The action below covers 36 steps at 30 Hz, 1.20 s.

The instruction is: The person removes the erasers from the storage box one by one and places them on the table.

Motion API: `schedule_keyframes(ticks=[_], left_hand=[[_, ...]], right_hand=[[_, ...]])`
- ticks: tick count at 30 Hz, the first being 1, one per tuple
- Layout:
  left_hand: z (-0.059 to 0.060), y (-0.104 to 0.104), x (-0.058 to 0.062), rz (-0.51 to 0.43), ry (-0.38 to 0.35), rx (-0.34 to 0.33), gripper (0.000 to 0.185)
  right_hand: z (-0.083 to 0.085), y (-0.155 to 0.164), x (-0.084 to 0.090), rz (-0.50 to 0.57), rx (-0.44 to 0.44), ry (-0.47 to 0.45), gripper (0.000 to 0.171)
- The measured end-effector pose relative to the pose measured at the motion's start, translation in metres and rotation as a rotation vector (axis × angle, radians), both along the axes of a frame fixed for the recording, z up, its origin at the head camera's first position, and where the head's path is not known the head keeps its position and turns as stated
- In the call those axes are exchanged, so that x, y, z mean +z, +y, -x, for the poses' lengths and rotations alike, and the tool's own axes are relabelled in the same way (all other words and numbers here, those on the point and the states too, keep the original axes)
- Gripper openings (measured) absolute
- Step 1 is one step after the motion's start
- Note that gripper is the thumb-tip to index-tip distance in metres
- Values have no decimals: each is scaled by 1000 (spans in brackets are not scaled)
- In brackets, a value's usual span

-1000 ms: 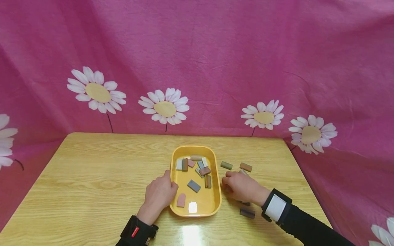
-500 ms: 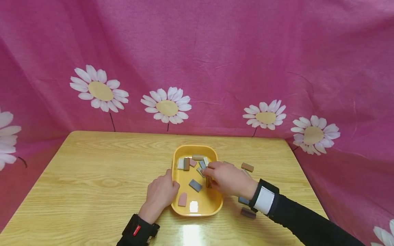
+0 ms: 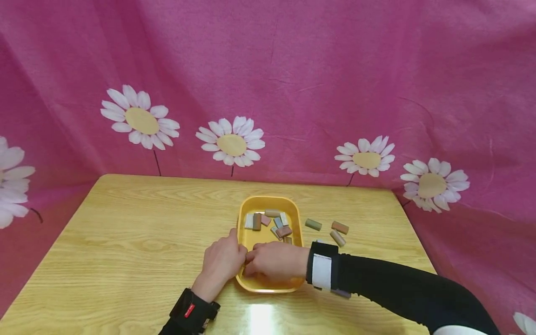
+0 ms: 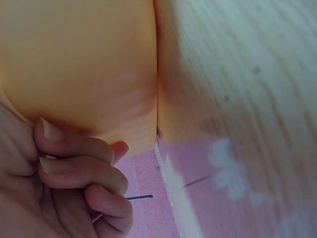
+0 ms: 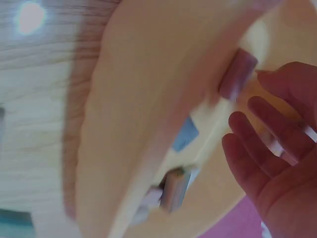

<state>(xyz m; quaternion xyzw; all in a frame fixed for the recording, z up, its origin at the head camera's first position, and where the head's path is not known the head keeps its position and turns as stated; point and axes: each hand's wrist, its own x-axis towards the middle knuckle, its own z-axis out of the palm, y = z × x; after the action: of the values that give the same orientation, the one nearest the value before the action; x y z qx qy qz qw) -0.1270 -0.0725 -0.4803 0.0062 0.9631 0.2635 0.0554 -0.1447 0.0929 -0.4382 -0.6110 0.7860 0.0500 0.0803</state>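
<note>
A yellow tray (image 3: 298, 218) (image 4: 79, 64) lies on the wooden table with several small coloured blocks (image 3: 270, 221) at its far end. My left hand (image 3: 222, 263) (image 4: 79, 158) grips the tray's left rim, fingers curled against the outer wall. My right hand (image 3: 268, 263) (image 5: 247, 106) reaches across the tray's near part, fingers loosely straight and holding nothing. Its fingertips are close to a pink block (image 5: 237, 74). A blue-grey block (image 5: 185, 134) lies beside the palm. In the head view the hand hides these near blocks.
Right of the tray lie a green cylinder (image 3: 313, 224), a brown cylinder (image 3: 340, 227) and a beige block (image 3: 337, 238). A dark block (image 3: 341, 293) shows under my right forearm. A pink daisy-print cloth (image 3: 268, 93) hangs behind the table (image 3: 125, 242).
My right hand has moved from the table right of the tray into the tray, then across to its near left part. The left hand has stayed on the rim.
</note>
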Motion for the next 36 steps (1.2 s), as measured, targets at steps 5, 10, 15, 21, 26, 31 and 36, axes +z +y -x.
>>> schedule_keyframes(ticks=[5, 10, 15, 21, 26, 31, 36], left_hand=[[0, 2, 0, -2, 4, -7, 32], [1, 1, -1, 7, 24, -3, 30], [1, -1, 0, 4, 12, 4, 33], [0, -3, -1, 16, 13, 8, 33], [0, -4, -1, 17, 41, 6, 32], [-1, -5, 0, 24, 45, 9, 36], [0, -2, -1, 13, 27, 0, 40]], right_hand=[[-6, -6, -8, -76, 43, 93, 13], [-8, -7, -14, -62, 40, 170, 7], [-7, -4, -16, -40, 19, 162, 4], [-2, 6, 1, -20, -63, 122, 6], [7, 24, 18, 65, -144, 125, 8], [9, 54, 30, 165, -234, 88, 15], [9, 89, 35, 232, -401, 70, 24]])
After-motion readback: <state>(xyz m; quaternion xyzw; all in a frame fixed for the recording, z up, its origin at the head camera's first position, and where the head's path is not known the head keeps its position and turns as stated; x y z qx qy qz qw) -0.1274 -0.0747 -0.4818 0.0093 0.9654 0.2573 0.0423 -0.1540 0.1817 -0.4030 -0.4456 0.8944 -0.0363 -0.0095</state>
